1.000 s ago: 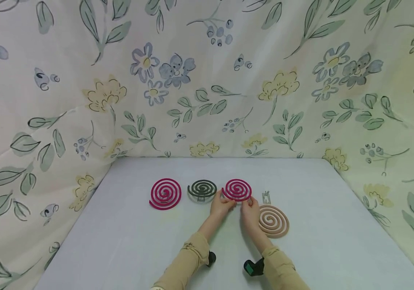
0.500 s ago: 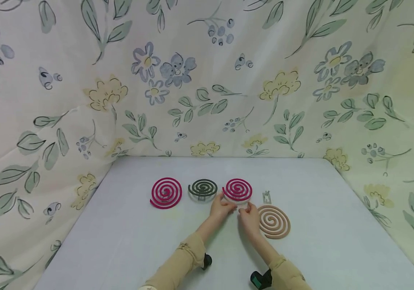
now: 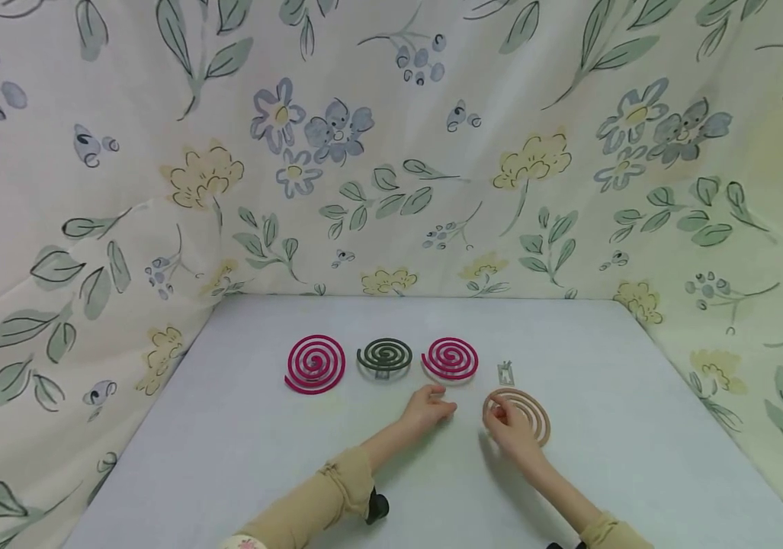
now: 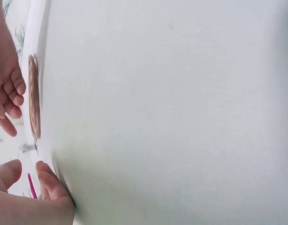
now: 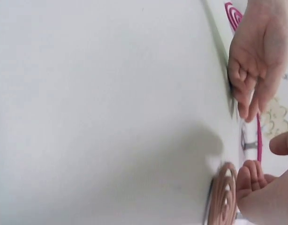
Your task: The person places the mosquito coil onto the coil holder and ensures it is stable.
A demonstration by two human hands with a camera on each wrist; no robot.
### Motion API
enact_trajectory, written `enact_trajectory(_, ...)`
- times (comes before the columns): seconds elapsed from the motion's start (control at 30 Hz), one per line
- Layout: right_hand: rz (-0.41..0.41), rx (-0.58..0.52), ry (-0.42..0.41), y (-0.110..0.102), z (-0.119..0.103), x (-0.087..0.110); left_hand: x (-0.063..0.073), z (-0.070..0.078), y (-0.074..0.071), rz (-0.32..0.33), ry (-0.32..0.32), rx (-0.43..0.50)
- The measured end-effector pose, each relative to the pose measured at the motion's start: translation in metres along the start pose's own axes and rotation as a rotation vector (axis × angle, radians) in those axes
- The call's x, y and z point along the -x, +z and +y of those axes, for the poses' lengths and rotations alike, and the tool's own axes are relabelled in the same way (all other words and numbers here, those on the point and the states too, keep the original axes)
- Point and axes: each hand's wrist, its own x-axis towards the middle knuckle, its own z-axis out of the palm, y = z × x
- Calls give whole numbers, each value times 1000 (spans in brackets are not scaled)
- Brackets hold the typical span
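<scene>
My left hand [image 3: 428, 408] rests just in front of the right-hand pink mosquito coil [image 3: 450, 358], fingers loosely bent and holding nothing. That coil sits raised on a stand mostly hidden under it. My right hand [image 3: 511, 427] hovers over the tan mosquito coil [image 3: 538, 418], covering part of it. In the right wrist view, thumb and fingers of the right hand [image 5: 268, 192] are apart, beside the tan coil [image 5: 223, 197]. Just behind the tan coil lies a small metal coil stand [image 3: 505, 373].
Left of the hands, a dark green coil [image 3: 385, 354] sits raised on a metal stand, and another pink coil [image 3: 316, 364] is farther left. All stand on a white table [image 3: 226, 457], with a floral cloth [image 3: 391, 229] behind and at the sides.
Both hands have come away from the right-hand pink coil. The right hand has moved right, over the tan coil; the left has drawn back slightly toward the viewer.
</scene>
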Motion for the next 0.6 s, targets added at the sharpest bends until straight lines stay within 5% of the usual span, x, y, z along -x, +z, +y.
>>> enact_trajectory(0.03, -3, 22, -22, -7, 2, 0, 12, 16, 1, -10, -42, -43)
enact_trajectory(0.2, -71, 126, -115, -40, 14, -1, 33, 37, 7, -101, 28, -202)
enact_trajectory(0.6, -272, 285, -186, -106, 44, -19, 27, 43, 30, -204, 117, -527)
